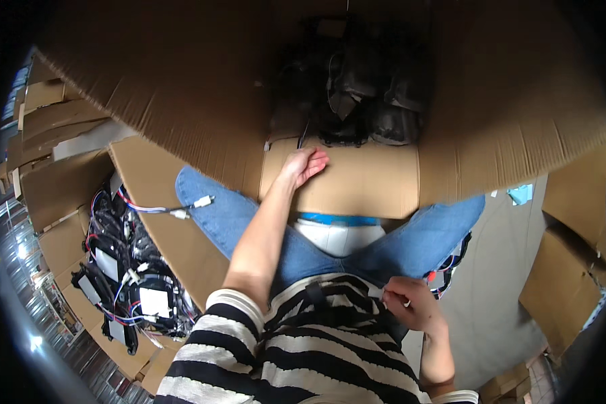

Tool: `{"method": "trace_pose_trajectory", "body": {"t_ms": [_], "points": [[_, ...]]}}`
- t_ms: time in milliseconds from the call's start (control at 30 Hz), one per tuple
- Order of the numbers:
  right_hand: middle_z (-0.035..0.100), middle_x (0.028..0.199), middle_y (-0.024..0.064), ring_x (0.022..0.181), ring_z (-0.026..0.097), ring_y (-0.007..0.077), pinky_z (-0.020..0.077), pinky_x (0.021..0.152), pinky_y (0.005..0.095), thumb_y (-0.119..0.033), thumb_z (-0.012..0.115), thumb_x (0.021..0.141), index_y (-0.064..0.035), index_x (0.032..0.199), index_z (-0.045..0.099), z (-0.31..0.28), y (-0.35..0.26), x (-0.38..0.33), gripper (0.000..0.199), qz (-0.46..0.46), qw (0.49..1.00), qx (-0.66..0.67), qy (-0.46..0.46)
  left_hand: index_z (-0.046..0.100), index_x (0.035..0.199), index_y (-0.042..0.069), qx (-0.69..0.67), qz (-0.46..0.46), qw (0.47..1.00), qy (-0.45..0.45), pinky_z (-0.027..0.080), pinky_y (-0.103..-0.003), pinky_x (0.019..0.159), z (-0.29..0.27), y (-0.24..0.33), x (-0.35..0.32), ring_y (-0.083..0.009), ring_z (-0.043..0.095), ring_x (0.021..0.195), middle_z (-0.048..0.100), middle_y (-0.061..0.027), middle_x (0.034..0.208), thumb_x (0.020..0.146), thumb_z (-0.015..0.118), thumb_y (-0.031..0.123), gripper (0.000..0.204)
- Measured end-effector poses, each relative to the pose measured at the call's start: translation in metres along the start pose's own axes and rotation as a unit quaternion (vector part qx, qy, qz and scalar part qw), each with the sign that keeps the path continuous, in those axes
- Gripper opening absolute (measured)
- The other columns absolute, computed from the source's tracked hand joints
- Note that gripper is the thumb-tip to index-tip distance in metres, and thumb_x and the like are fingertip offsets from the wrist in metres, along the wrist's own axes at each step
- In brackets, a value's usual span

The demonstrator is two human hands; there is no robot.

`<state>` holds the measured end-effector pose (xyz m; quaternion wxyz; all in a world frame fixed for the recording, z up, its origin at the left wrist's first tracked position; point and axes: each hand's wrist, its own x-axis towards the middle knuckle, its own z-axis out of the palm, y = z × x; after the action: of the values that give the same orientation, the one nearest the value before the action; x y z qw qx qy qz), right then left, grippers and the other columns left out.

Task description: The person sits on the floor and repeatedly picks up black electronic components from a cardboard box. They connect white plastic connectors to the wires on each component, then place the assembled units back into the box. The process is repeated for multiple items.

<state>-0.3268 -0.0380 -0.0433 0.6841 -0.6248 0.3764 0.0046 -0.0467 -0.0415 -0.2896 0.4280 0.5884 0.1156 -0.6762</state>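
My left hand (306, 167) reaches over the near flap of a large cardboard box, palm partly showing and fingers loosely bent, with nothing visible in it. Just beyond it, a thin cable (303, 135) runs up into the box. Dark, black-housed parts (357, 87) are piled deep inside, too shadowed to name. Close to my waist on the right, my right hand (414, 304) is closed in a pinch. Small white bits show at its fingers; what they belong to cannot be made out.
The box's tall side walls (195, 114) rise left and right. On the left, another carton (161, 195) borders black units with wiring (131, 269); white connectors (202, 202) hang over its flap. More cardboard (562, 283) and a light blue scrap (520, 194) lie at right.
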Motion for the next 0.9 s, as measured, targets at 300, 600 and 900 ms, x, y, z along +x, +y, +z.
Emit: {"method": "trace_pose_trajectory", "body": {"t_ms": [300, 600, 900], "points": [[0.055, 0.067, 0.0127, 0.059, 0.054, 0.0292, 0.0420, 0.052, 0.0326, 0.001, 0.051, 0.068, 0.0004, 0.072, 0.055, -0.011, -0.010, 0.041, 0.006, 0.087, 0.996, -0.017, -0.031, 0.052, 0.079, 0.015, -0.284, -0.048, 0.941, 0.178, 0.031, -0.020, 0.042, -0.010, -0.012, 0.104, -0.0084, 0.043, 0.049, 0.050, 0.0013, 0.060, 0.083, 0.044, 0.042, 0.029], [0.050, 0.060, 0.0087, 0.048, 0.046, 0.0176, 0.0344, 0.044, 0.0271, 0.002, 0.051, 0.071, 0.0003, 0.071, 0.053, -0.005, -0.006, 0.051, 0.003, 0.053, 0.998, -0.007, -0.026, 0.053, 0.090, 0.000, 0.049, 0.473, 0.825, 0.307, 0.042, -0.029, 0.069, 0.002, 0.035, 0.063, -0.0172, 0.054, 0.083, 0.058, -0.0074, 0.082, 0.091, 0.031, 0.023, 0.032], [0.051, 0.060, 0.0096, 0.048, 0.049, 0.0221, 0.0375, 0.043, 0.0277, -0.001, 0.054, 0.071, -0.0002, 0.071, 0.053, 0.002, -0.017, 0.040, 0.001, 0.007, 0.999, -0.035, -0.038, 0.043, 0.107, 0.001, 0.226, 0.499, 0.829, 0.115, 0.032, -0.018, 0.049, 0.060, 0.089, -0.127, -0.0045, 0.036, 0.055, 0.045, 0.0006, 0.070, 0.092, 0.032, 0.022, 0.028]]}}
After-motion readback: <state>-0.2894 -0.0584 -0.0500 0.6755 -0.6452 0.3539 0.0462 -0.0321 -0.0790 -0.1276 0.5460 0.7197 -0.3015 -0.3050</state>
